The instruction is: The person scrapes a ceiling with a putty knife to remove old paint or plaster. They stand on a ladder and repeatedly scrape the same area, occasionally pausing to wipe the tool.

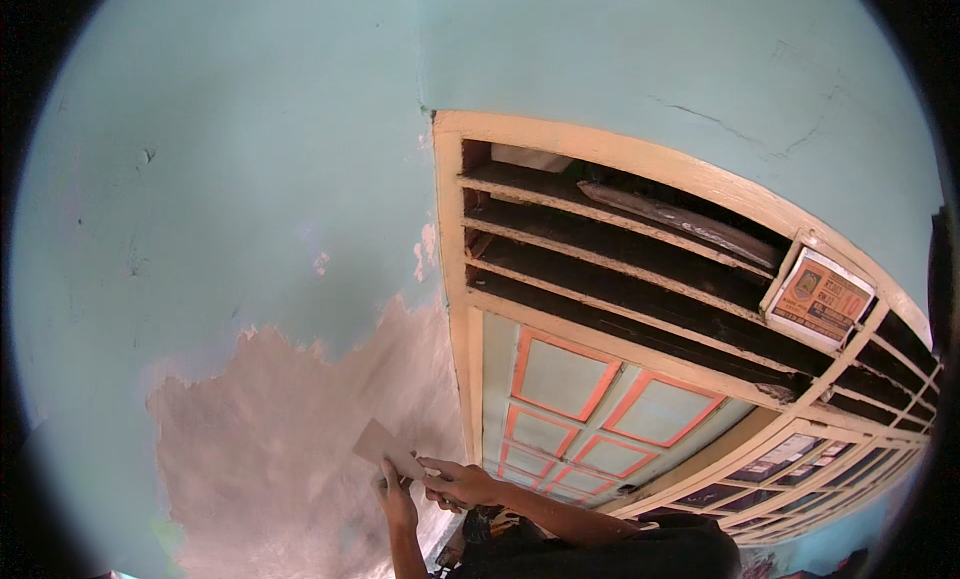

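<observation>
A flat, grey-brown rectangular sheet [381,445] is held up in front of the wall; whether it is sandpaper or a scraper blade cannot be told. My right hand [463,486] grips its near end, with thumb and fingers closed around it. From below, my left hand [397,496] pinches the edge of the same sheet. Behind both hands is a large bare plaster patch [285,429] with a ragged upper border, where the turquoise paint [225,204] stops. Small pale chips of lost paint [424,249] show beside the door frame.
To the right stands a cream wooden door frame [459,226] with dusty slatted vents [615,241] above a panelled door [570,384]. A printed plaque [823,298] is fixed to the frame. Paned windows [787,466] continue at far right. Cracks [712,121] run across the upper wall.
</observation>
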`<move>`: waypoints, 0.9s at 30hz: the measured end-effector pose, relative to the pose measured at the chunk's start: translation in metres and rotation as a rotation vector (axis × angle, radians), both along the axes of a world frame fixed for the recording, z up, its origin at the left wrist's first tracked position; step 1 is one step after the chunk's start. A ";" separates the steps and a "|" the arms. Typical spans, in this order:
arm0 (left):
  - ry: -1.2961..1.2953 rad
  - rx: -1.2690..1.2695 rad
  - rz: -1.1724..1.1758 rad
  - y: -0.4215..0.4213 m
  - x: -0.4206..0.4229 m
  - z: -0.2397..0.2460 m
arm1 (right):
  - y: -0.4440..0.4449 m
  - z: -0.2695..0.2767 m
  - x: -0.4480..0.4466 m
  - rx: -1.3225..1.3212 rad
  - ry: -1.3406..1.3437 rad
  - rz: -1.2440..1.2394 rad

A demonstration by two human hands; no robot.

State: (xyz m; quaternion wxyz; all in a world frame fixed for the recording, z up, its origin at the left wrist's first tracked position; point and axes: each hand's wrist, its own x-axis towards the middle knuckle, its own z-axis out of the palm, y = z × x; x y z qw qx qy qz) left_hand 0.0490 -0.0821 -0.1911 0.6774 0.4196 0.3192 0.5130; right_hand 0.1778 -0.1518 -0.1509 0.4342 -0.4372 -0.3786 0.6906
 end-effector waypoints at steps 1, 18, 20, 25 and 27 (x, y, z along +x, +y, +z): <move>-0.016 0.004 0.004 0.000 0.001 -0.002 | -0.001 0.002 0.001 -0.012 -0.005 -0.001; 0.311 0.070 -0.173 -0.003 -0.021 -0.034 | -0.072 0.215 0.155 0.773 -0.829 -1.381; 0.316 0.058 -0.203 -0.006 -0.016 -0.037 | -0.086 0.249 0.170 0.801 -0.680 -1.439; 0.301 0.070 -0.213 -0.003 -0.007 -0.043 | -0.086 0.283 0.187 0.774 -0.689 -1.306; 0.308 0.073 -0.216 -0.004 -0.006 -0.043 | -0.076 0.293 0.187 0.755 -0.692 -1.292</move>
